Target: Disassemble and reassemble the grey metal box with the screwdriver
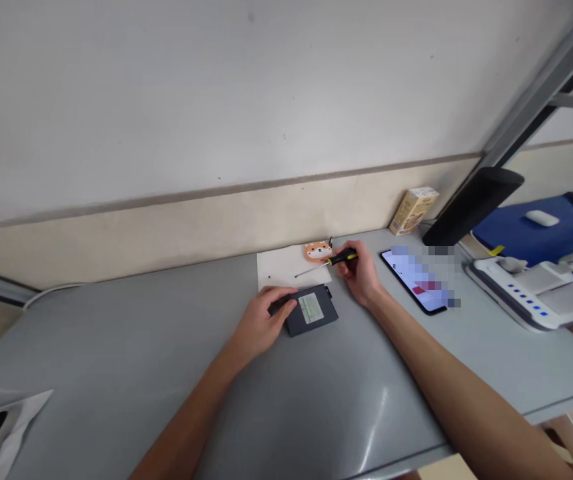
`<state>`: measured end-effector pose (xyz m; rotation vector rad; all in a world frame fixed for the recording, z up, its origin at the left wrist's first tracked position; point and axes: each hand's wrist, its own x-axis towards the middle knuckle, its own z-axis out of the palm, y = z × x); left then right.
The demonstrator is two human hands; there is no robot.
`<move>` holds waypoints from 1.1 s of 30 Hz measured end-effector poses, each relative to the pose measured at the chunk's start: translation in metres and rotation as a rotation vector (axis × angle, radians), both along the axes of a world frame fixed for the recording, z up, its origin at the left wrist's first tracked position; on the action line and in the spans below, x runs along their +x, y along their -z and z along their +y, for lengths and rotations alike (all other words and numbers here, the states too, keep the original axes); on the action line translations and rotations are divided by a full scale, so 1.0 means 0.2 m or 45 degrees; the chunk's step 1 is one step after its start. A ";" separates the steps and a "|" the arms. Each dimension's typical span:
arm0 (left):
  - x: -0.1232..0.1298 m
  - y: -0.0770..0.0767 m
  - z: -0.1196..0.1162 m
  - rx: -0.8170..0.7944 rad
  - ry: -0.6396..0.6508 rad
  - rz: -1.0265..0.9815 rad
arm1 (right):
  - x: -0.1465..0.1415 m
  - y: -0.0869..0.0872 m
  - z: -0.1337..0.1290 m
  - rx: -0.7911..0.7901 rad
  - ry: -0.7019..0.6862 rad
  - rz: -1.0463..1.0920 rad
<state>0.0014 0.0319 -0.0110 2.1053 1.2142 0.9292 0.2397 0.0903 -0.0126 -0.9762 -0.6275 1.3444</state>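
Observation:
My left hand [261, 321] grips the left end of a flat dark box-shaped device [325, 317] with a pale label on its top. Between the fingers of my right hand [359, 273] is a screwdriver [342, 257] with a black and yellow handle. Its thin shaft points left, and the tip is over a sheet of white paper [279, 261] behind the device. A small dark speck, perhaps a screw [269, 277], lies on the paper; whether another sits at the tip I cannot tell. An orange dog-face case [317, 251] rests at the paper's back right.
Right of my right hand lies a lit phone [411, 283]. Farther right stand a small carton [413, 210], a black cylinder [474, 205] and a white charging dock [516, 297]. A white-edged package [21, 427] is at the near left. A wall runs behind the grey table [131, 333].

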 end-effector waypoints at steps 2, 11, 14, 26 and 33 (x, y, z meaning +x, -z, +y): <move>0.00 0.01 0.00 0.005 0.016 0.024 | 0.01 0.00 0.00 0.004 0.005 -0.005; -0.08 -0.08 -0.04 -0.060 0.280 0.249 | 0.03 0.01 0.02 0.036 0.030 0.030; -0.07 -0.12 -0.05 -0.065 0.297 0.280 | 0.04 0.00 0.02 0.033 0.044 0.060; -0.11 -0.11 0.00 -0.361 0.261 0.099 | 0.03 -0.05 -0.01 0.035 -0.085 0.229; -0.08 -0.12 -0.01 -0.383 0.165 0.136 | -0.01 -0.05 -0.04 0.075 -0.257 0.190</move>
